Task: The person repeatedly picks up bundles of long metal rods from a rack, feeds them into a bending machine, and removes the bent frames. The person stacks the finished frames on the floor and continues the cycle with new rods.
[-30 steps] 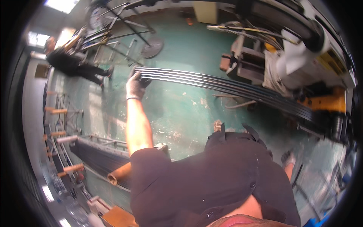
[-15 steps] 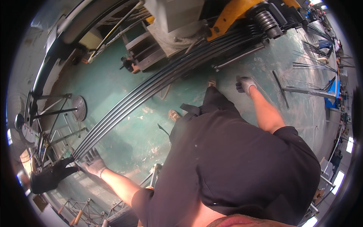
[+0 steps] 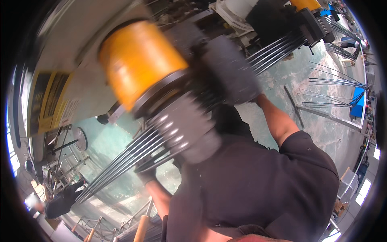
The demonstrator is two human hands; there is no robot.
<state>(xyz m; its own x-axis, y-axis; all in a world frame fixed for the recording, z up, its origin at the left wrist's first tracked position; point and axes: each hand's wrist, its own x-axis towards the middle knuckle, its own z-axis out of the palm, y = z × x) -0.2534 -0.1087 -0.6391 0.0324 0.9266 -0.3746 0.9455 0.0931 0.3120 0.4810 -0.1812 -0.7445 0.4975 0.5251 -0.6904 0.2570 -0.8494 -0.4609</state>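
Note:
A bundle of several long dark metal rods [image 3: 117, 165] slants from the lower left up through the machine. My left hand [image 3: 146, 172], gloved and in shadow, is beside the rods just below the grey ribbed clamp block [image 3: 183, 129]; whether its fingers grip a rod does not show. My right forearm [image 3: 276, 119] reaches up to a blurred dark machine block [image 3: 231, 70], which hides nearly all of that hand. Above the ribbed block sits a large yellow cylindrical machine part [image 3: 139, 62], smeared by motion.
At the lower left a co-worker in dark clothes [image 3: 62, 203] stands at the rods' far ends. More rods lie on racks by a blue panel [image 3: 358, 103] at right. A dark bar [image 3: 293, 105] lies on the green floor. Wood-handled metal frames [image 3: 141, 228] stand low left.
The yellow part and the grey blocks now fill the space before me, around the rods. My left hand has moved right and inward along the rods; my right hand has gone behind a block.

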